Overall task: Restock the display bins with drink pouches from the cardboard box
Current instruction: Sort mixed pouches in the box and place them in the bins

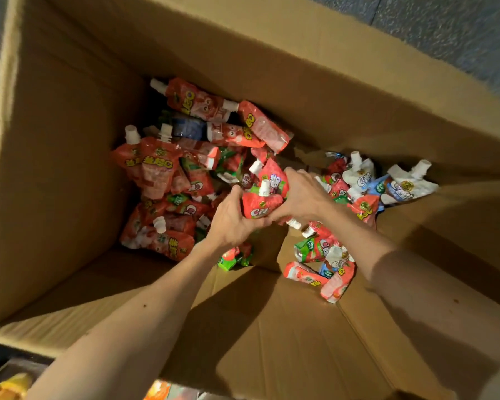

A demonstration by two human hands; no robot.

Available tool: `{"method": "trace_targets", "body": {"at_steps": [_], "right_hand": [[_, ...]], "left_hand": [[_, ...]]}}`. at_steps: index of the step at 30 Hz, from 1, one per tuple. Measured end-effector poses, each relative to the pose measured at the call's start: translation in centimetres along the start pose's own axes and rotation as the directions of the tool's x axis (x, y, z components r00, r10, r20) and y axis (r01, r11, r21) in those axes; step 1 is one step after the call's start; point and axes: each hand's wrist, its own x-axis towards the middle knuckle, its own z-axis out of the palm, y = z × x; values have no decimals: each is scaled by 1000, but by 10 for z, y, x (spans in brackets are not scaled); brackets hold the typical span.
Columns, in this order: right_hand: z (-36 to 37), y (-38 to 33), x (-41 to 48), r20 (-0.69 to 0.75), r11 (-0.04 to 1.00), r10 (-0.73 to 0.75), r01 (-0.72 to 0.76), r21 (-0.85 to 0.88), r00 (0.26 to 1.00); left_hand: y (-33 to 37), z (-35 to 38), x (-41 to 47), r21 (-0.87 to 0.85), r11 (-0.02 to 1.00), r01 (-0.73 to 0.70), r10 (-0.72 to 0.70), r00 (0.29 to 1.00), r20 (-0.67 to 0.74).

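- Hands meet deep inside cardboard box [70, 174]: left hand [231, 223] and right hand [303, 194] curl round red drink pouch [257, 205], clamped between them.
- Spout points away from the wrists; loose pouches [156, 168] crowd its left.

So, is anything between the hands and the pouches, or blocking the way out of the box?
Nothing visible. The left hand and right hand already grip red pouches between them, over the loose pile. The box is open on top; its walls stand around the hands, not over them. The bins are out of view.
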Motion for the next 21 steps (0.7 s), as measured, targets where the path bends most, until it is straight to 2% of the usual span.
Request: {"method": "trace_targets", "body": {"at_steps": [3, 7, 9, 12, 16, 21], "right_hand": [[-7, -5, -14, 38, 990, 22, -27, 139, 999], [-8, -2, -43, 91, 940, -9, -23, 340, 996], [-13, -8, -67, 97, 903, -14, -29, 428, 995], [-23, -30, -105, 95, 848, -50, -8, 530, 994], [-39, -78, -156, -15, 805, -112, 100, 585, 994], [-49, -160, -241, -161, 707, -265, 305, 638, 951]], "left_hand": [[10, -19, -7, -166, 979, 117, -101, 989, 105], [23, -44, -35, -314, 935, 163, -83, 964, 251], [38, -58, -56, -363, 918, 163, -73, 965, 250], [60, -78, -92, -449, 886, 118, -62, 988, 138], [81, -111, -152, -556, 831, -4, -19, 999, -37], [96, -159, -257, -673, 694, -258, 50, 949, -312]]}}
